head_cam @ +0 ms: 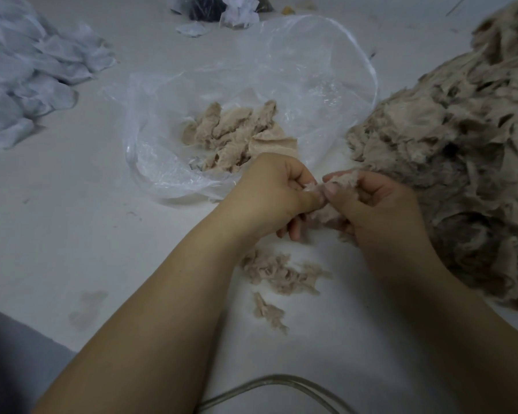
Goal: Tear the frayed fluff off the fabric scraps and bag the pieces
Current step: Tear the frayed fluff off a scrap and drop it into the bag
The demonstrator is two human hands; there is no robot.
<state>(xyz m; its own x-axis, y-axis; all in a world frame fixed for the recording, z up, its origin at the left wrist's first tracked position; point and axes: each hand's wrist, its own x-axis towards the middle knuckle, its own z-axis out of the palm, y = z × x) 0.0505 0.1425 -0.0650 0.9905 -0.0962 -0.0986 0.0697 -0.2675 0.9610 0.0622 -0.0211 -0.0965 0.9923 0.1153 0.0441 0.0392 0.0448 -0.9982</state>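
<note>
The left hand [274, 189] and the right hand [371, 204] both pinch one small beige fabric scrap [338, 189] between them, thumbs close together. Just past the left hand lies an open clear plastic bag [162, 138] with beige pieces [234, 130] inside. Right of the right hand sits a big pile of beige scraps [461, 150]. Torn fluff [278, 273] lies under the wrists on the white table [102, 234].

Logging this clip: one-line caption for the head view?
Both hands, left hand and right hand, pinch a beige scrap near the clear bag.
</note>
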